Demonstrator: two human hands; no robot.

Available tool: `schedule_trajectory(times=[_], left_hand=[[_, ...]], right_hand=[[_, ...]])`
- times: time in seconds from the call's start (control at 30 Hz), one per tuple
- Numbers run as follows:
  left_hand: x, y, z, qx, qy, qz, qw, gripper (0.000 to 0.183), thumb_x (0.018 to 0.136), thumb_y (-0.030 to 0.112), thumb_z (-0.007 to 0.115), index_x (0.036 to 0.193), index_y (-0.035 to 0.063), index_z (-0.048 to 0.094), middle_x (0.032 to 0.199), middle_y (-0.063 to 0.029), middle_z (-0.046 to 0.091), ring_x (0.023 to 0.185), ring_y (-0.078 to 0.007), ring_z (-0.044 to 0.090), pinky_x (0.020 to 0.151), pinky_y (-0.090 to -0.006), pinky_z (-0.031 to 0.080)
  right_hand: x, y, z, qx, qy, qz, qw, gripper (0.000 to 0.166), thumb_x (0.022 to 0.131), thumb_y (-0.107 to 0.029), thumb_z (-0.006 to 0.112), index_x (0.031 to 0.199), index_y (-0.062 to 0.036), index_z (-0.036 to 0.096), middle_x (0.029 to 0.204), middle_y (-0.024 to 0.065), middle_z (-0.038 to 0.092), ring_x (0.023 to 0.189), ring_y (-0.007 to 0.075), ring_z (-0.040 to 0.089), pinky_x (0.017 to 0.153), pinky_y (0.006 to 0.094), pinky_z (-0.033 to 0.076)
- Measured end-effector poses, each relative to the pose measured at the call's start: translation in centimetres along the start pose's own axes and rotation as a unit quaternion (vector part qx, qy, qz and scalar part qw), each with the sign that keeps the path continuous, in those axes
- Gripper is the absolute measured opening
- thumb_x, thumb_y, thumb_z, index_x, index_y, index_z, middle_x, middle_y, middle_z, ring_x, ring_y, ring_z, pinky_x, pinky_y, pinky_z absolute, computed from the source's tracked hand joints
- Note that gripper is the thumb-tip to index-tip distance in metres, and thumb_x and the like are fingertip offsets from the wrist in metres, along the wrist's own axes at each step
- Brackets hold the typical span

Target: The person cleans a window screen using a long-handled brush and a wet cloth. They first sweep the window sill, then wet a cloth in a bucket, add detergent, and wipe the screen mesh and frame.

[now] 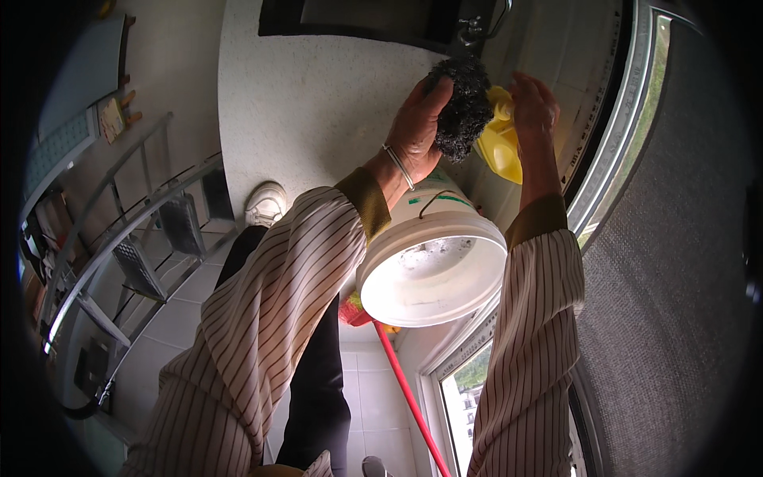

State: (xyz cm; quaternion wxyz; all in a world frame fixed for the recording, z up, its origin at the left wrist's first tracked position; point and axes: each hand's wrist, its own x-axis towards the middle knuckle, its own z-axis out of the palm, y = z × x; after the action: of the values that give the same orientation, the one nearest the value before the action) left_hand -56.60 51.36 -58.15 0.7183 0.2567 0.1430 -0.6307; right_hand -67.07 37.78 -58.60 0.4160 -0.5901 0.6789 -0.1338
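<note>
My left hand (420,122), with a bangle on its wrist, grips a dark, shaggy scrubbing pad or cloth (464,110). Just right of it, my right hand (534,110) is raised beside a yellow plastic bottle (502,146); whether the fingers hold the bottle is unclear. The bottle lies between the dark pad and my right forearm, partly hidden by both. Below my hands a white plastic bucket (438,280) lies tilted, its mouth towards me, with some foam or residue inside.
A pale countertop (298,107) with a dark sink (357,15) and metal tap (471,27) lies ahead. A folding metal ladder (137,238) stands left. Under the bucket are a red-handled broom or brush (411,393) and a window (468,393). A window frame (620,119) runs along the right.
</note>
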Motion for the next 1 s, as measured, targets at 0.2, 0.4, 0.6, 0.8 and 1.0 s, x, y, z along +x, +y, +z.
schedule_trajectory(times=[0.2,0.4,0.6,0.8,1.0], left_hand=[[-0.9,-0.3,-0.4,0.032,0.004,-0.005,0.999,0.044,0.089,0.034,0.059,0.122,0.0064,0.049,0.113,-0.0063,0.059,0.101,-0.0183,0.06,0.087,-0.0346,0.051],[-0.3,-0.9,-1.0,0.0,0.004,-0.018,1.0,0.045,0.089,0.035,0.059,0.121,0.0057,0.049,0.112,-0.0074,0.06,0.1,-0.0198,0.061,0.087,-0.0358,0.051],[-0.7,0.1,-1.6,-0.032,0.012,-0.02,0.999,0.043,0.089,0.034,0.058,0.121,0.0057,0.049,0.113,-0.0086,0.06,0.102,-0.0219,0.06,0.089,-0.0367,0.051],[-0.7,-0.5,-0.8,-0.06,0.037,-0.017,0.997,0.038,0.09,0.031,0.059,0.119,0.0078,0.05,0.107,-0.0055,0.061,0.095,-0.0192,0.062,0.081,-0.0353,0.054],[-0.8,-0.1,-1.1,-0.038,0.009,0.001,0.999,0.046,0.087,0.035,0.06,0.121,0.0072,0.049,0.113,-0.0086,0.06,0.101,-0.0223,0.061,0.088,-0.0377,0.052]], right_hand=[[-1.0,-0.8,0.7,-0.029,0.013,0.044,0.999,0.039,0.083,-0.032,0.045,0.104,-0.0069,0.066,0.098,0.0139,0.066,0.096,0.0282,0.061,0.086,0.0366,0.044],[-1.4,-1.2,1.0,-0.177,0.085,-0.012,0.98,0.037,0.085,-0.03,0.046,0.1,-0.0032,0.066,0.095,0.0135,0.067,0.09,0.0236,0.064,0.084,0.0322,0.045],[-3.2,-1.1,0.3,-0.16,0.092,-0.087,0.979,0.043,0.085,-0.039,0.041,0.088,-0.0027,0.064,0.098,0.0193,0.063,0.093,0.0389,0.058,0.081,0.0442,0.044],[-5.0,-3.2,-1.4,-0.262,0.016,-0.035,0.964,0.041,0.086,-0.037,0.045,0.088,-0.0013,0.063,0.089,0.0195,0.064,0.088,0.0375,0.06,0.08,0.0449,0.044],[-6.1,-3.8,-3.6,-0.113,-0.112,0.058,0.985,0.03,0.08,-0.029,0.063,0.091,-0.002,0.065,0.085,0.0132,0.066,0.081,0.0242,0.065,0.071,0.0348,0.053]])
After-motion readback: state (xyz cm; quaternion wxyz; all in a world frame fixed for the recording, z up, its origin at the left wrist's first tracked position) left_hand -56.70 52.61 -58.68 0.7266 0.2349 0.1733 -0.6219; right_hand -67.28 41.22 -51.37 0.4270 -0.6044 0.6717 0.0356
